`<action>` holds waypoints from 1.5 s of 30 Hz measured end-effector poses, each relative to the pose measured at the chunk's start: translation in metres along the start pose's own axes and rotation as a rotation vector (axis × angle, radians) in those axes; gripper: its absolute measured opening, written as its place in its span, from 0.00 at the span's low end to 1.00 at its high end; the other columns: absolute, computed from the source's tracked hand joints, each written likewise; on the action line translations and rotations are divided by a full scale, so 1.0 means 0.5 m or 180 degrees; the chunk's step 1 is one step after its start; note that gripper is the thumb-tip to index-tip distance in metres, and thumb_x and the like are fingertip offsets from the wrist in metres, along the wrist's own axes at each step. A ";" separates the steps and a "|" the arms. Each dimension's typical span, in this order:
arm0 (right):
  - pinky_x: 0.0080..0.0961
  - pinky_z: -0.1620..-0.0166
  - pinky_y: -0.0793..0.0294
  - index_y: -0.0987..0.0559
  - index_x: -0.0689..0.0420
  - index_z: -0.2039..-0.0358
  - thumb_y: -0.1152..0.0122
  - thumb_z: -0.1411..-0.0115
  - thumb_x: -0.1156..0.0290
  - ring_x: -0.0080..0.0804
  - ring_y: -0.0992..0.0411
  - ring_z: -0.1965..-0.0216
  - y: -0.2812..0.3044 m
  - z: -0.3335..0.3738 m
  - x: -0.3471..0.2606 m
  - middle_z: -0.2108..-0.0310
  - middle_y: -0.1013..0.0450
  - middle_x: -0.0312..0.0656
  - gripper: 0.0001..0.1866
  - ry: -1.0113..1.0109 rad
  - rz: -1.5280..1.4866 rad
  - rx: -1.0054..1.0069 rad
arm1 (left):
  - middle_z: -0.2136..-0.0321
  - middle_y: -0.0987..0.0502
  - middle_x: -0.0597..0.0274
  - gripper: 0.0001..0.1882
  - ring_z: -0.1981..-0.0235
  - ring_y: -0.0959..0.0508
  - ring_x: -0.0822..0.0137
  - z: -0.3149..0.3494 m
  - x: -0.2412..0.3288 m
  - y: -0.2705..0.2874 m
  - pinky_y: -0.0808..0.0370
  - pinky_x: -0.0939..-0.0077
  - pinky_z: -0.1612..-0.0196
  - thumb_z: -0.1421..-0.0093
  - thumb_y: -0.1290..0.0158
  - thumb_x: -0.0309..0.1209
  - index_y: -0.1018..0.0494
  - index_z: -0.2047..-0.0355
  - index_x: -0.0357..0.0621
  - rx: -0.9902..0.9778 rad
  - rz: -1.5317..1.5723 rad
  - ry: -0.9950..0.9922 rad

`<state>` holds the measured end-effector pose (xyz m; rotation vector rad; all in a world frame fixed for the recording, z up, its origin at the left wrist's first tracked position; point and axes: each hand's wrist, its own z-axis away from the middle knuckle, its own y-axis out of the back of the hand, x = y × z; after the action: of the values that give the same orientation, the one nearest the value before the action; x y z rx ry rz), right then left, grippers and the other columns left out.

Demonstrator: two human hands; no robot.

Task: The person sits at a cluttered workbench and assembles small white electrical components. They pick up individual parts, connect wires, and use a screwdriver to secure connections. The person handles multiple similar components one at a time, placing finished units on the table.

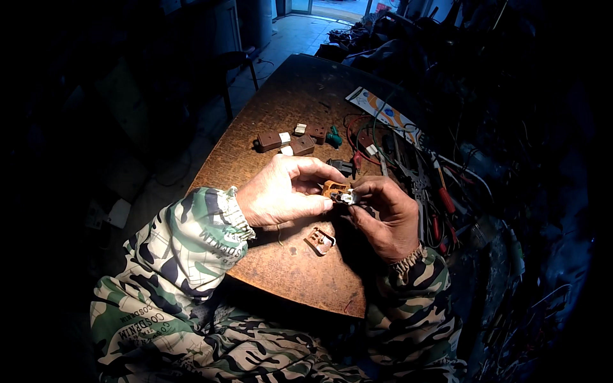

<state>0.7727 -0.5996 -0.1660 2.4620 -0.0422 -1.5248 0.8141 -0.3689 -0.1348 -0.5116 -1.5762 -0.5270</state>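
Observation:
Over the wooden table, my left hand (274,191) grips an orange-brown plastic housing (332,188) between thumb and fingers. Its open side shows some parts inside, too small to make out. At the housing's right end, my right hand (389,220) pinches a small whitish, partly shiny piece (348,197) with thumb and forefinger. The piece touches the housing; whether it is seated in it, I cannot tell. Below my hands lies a brown moulded cover (320,241), hollow side up. Just beyond my left fingers is a black part (340,166).
Brown blocks with white ends (268,141) sit beyond my left hand, near a green clip (333,136). A red clip (357,161), wires, pliers (419,182) and a red-handled screwdriver (446,200) crowd the right side. A white-and-orange flat package (386,115) lies farther back on the table (255,121).

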 end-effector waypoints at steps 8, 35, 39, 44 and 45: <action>0.23 0.53 0.20 0.22 0.63 0.60 0.36 0.45 0.84 0.27 0.23 0.58 0.005 0.001 -0.005 0.59 0.26 0.41 0.12 0.0024 0.0183 0.0086 | 0.56 0.20 0.59 0.20 0.55 0.19 0.71 -0.004 0.000 0.000 0.20 0.75 0.47 0.42 0.37 0.21 0.24 0.49 0.36 -0.0013 0.0029 0.0045; 0.26 0.51 0.21 0.25 0.70 0.47 0.35 0.40 0.78 0.30 0.22 0.56 0.025 -0.012 -0.027 0.56 0.22 0.49 0.21 -0.0753 -0.0808 0.0565 | 0.76 0.25 0.69 0.19 0.77 0.30 0.80 0.000 -0.002 -0.004 0.29 0.82 0.72 0.40 0.43 0.27 0.23 0.48 0.35 0.0048 -0.1970 0.0486; 0.25 0.53 0.21 0.24 0.69 0.48 0.35 0.40 0.78 0.29 0.22 0.58 0.022 -0.016 -0.026 0.57 0.21 0.48 0.19 -0.0790 -0.0878 0.0660 | 0.73 0.22 0.61 0.19 0.75 0.25 0.75 0.002 -0.033 0.012 0.26 0.78 0.70 0.41 0.41 0.29 0.22 0.50 0.35 0.0217 -0.2272 -0.0236; 0.24 0.55 0.21 0.22 0.68 0.51 0.35 0.40 0.79 0.27 0.22 0.60 0.034 -0.017 -0.029 0.58 0.21 0.46 0.16 -0.0650 -0.0733 0.0912 | 0.70 0.21 0.56 0.14 0.72 0.21 0.71 0.002 -0.017 0.009 0.24 0.76 0.68 0.41 0.40 0.27 0.20 0.55 0.34 0.0609 -0.2381 -0.0469; 0.24 0.56 0.21 0.23 0.68 0.50 0.35 0.40 0.78 0.27 0.22 0.60 0.040 -0.017 -0.028 0.59 0.21 0.46 0.17 -0.0708 -0.0678 0.0990 | 0.70 0.21 0.57 0.13 0.72 0.21 0.72 -0.001 -0.004 0.002 0.24 0.77 0.68 0.41 0.40 0.26 0.20 0.57 0.34 0.0750 -0.2267 -0.0395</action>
<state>0.7757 -0.6154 -0.1455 2.5823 -0.0628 -2.0161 0.8153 -0.3683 -0.1368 0.2224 -1.9009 -0.8358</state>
